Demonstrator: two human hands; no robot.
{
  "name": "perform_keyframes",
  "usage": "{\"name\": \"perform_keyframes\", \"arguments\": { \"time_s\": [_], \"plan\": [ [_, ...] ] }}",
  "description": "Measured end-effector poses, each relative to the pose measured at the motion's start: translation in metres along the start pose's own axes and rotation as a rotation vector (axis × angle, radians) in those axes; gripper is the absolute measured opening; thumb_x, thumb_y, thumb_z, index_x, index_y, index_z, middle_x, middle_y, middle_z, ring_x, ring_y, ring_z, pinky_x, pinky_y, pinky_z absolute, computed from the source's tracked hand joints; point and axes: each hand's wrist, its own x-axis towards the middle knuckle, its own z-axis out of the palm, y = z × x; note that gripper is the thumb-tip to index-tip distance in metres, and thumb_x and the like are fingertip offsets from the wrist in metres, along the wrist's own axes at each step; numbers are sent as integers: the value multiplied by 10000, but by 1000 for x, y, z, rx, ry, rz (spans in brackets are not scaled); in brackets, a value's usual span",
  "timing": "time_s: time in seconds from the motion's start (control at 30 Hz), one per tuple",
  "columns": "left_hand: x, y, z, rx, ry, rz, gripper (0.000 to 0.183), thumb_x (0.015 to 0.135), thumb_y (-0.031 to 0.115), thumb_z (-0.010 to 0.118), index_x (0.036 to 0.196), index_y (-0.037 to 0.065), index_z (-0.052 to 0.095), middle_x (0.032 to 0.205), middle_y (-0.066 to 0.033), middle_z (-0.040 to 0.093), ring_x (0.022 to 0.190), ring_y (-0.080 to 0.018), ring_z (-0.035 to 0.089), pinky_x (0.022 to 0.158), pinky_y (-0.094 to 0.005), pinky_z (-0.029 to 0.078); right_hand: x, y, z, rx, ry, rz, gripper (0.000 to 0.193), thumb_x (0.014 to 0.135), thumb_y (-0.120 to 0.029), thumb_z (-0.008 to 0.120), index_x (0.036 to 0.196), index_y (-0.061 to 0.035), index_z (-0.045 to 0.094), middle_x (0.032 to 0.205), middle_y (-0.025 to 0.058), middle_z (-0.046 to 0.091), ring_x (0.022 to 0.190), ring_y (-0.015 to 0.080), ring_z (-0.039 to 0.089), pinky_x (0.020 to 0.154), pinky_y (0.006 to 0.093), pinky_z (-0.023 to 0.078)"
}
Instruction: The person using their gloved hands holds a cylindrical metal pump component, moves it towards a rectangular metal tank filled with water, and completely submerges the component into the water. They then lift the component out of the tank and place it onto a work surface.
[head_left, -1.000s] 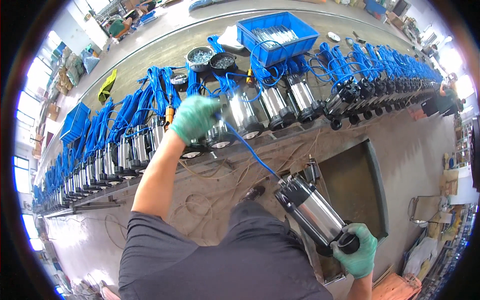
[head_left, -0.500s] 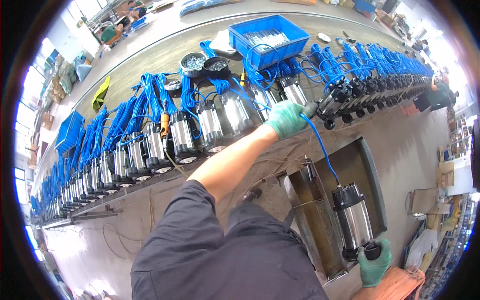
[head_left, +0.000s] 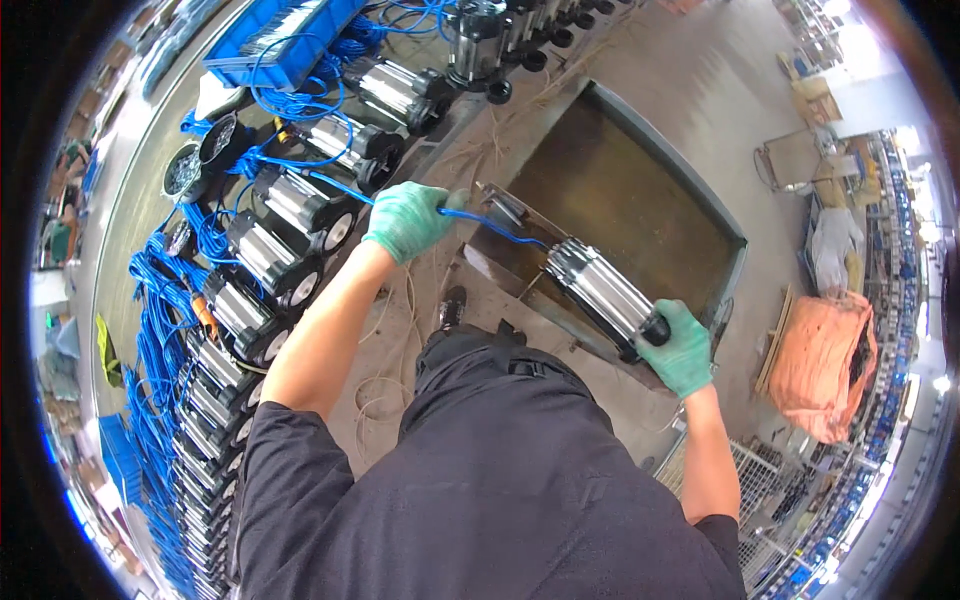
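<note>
A submersible pump [head_left: 608, 292] with a shiny steel body and black ends lies tilted over the near side of a metal tank [head_left: 733, 262]. Green-gloved, my right hand [head_left: 684, 348] grips the black outlet at the pump's lower right end. From the pump's other end a blue cable [head_left: 505, 232] runs up and left to my left hand [head_left: 408, 222], also in a green glove. That hand is closed around the cable, which continues past it toward the bench. Part of the pump's underside and the fingers beneath it are hidden.
Several similar pumps [head_left: 268, 252] with bundled blue cables line the workbench [head_left: 118, 235] at left. A blue bin [head_left: 225, 70] and a bowl of small metal parts [head_left: 184, 172] stand behind them. At right sits an orange sack [head_left: 815, 360]. Thin cords [head_left: 375, 400] trail across the floor.
The view has turned to the right, bringing the tank nearer the middle. The pump has gone from hanging steeply to lying more level, with my right hand still at its end.
</note>
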Motion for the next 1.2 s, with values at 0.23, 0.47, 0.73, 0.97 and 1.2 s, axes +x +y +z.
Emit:
{"name": "perform_keyframes", "arguments": {
  "time_s": [0.23, 0.47, 0.73, 0.97, 1.2],
  "plan": [
    [-12, -19, 2, -119, -133, 59, 480, 982, 503, 631, 780, 82, 741, 701, -211, 636, 703, -442, 636, 640, -482, 514, -17, 46, 61, 118, -10, -56, 421, 736, -145, 829, 1099, -112, 617, 1117, 117, 645, 969, 365, 675, 820, 434, 573],
    [-4, -53, 48, 18, -84, 62, 323, 931, 356, 733, 1059, 60, 713, 788, -196, 648, 718, -349, 670, 669, -463, 504, -38, 76, 82, 128, -70, -18, 384, 750, -101, 790, 1074, -108, 583, 1213, 95, 616, 968, 370, 680, 806, 443, 597],
    [5, 21, 38, 238, 68, 63, 1016, 693, 336, 916, 1554, 147, 409, 1444, -140, 528, 1333, -379, 513, 1081, -546, 431, -40, 77, 75, 82, -35, -61, 364, 762, -118, 790, 1064, -111, 586, 1230, 102, 602, 955, 373, 673, 787, 465, 580],
    [-39, 79, 97, -189, -145, 373, 542, 865, 236, 777, 1348, 61, 606, 1308, -210, 631, 1211, -404, 611, 1030, -469, 501, -45, 87, 76, 95, -67, -129, 339, 776, -116, 759, 1072, -88, 595, 1212, 128, 592, 959, 386, 653, 803, 470, 560],
    [-77, 54, 218, -276, -299, -32, 305, 957, 189, 659, 1220, 34, 645, 1077, -235, 728, 982, -408, 702, 870, -471, 552, -47, 87, 77, 121, -140, -26, 403, 809, -167, 752, 1179, -87, 614, 1234, 145, 568, 1042, 367, 646, 915, 456, 549]
  ]
}}
